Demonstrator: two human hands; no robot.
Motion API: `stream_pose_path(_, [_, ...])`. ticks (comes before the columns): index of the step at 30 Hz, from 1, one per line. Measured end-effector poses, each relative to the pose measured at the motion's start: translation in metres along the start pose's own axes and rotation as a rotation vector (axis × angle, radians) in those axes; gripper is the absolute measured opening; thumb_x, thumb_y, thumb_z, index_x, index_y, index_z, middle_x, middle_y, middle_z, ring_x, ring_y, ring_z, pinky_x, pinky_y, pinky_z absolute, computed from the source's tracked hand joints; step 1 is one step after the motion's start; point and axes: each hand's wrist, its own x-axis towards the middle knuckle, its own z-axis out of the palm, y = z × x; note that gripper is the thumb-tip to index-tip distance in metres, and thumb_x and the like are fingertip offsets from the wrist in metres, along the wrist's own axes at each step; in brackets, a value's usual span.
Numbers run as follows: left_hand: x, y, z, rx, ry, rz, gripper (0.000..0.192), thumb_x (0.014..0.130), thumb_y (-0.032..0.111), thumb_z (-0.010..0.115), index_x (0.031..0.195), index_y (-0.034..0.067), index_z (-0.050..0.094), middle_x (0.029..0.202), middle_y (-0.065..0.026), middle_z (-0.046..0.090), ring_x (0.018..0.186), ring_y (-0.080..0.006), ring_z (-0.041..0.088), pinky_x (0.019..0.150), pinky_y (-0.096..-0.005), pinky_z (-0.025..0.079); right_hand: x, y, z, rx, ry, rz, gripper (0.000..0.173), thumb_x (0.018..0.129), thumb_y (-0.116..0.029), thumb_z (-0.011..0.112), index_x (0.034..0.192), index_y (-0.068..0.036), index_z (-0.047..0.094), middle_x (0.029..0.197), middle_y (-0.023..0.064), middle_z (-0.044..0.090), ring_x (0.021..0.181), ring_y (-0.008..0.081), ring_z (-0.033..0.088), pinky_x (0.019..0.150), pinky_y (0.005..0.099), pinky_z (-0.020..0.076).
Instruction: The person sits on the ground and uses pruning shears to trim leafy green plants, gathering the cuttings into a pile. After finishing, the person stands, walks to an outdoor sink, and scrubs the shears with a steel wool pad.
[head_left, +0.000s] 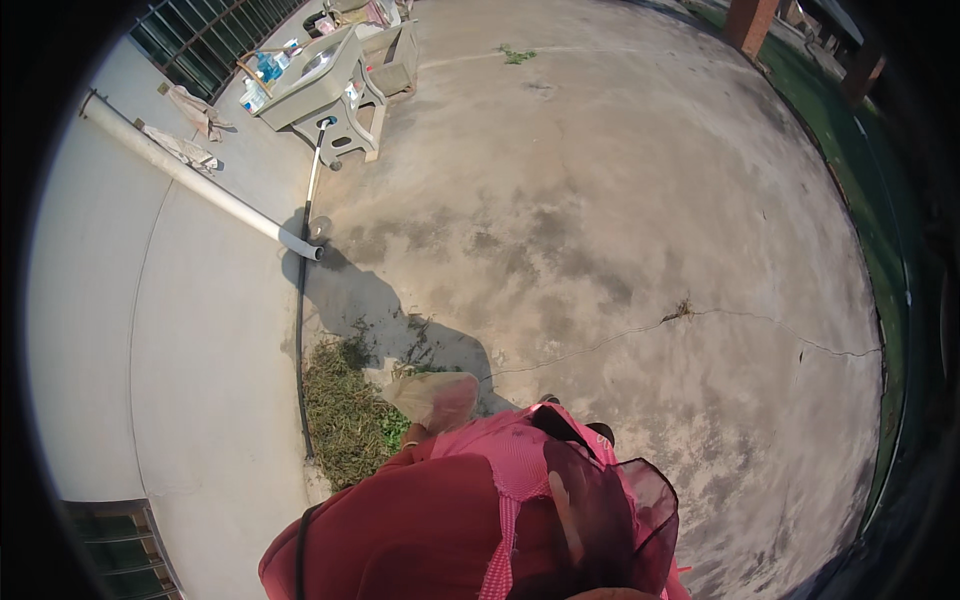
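Observation:
My left hand (417, 434) shows only in part below a red sleeve, with a band at the wrist. It is at the near edge of a translucent plastic bag (429, 394); its fingers are hidden, so I cannot tell whether they grip the bag. A heap of cut, drying grass (341, 412) lies beside the bag along the wall's foot, with some green leaves (394, 429) at its near side. My right hand is out of view. A pink apron-like garment (480, 450) and dark sheer fabric (592, 502) cover the front of my body.
A black hose (301, 337) runs along the base of the white wall (217, 322). A white drainpipe (202, 176) slopes down to the concrete floor (637, 187). A washing sink (319, 82) with several bottles (268, 67) stands ahead. Brick pillars (750, 28) rise at far right.

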Motion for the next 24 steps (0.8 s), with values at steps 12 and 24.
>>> stream_pose_path(12, [0.127,0.325,-0.172,-1.403,0.34,0.708,0.046,0.084,0.018,0.08,0.125,0.002,0.068,0.11,-0.0128,0.075,0.094,-0.0228,0.073,0.081,-0.0379,0.056,0.127,-0.342,0.162,-0.097,-0.251,-0.177,0.024,0.08,-0.014,0.07,0.097,-0.001,0.06,0.074,0.0102,0.061,0.06,0.0223,0.064,0.056,0.0355,0.0543])
stream_pose_path(24, [0.169,0.502,-0.359,-2.02,0.09,0.444,0.051,0.087,0.006,0.074,0.135,-0.001,0.06,0.125,-0.0094,0.068,0.112,-0.0221,0.066,0.098,-0.0376,0.052,0.091,-0.859,0.543,-0.396,-0.883,-0.79,0.039,0.089,-0.021,0.073,0.122,-0.003,0.06,0.095,0.0073,0.068,0.087,0.0191,0.067,0.083,0.0354,0.055])
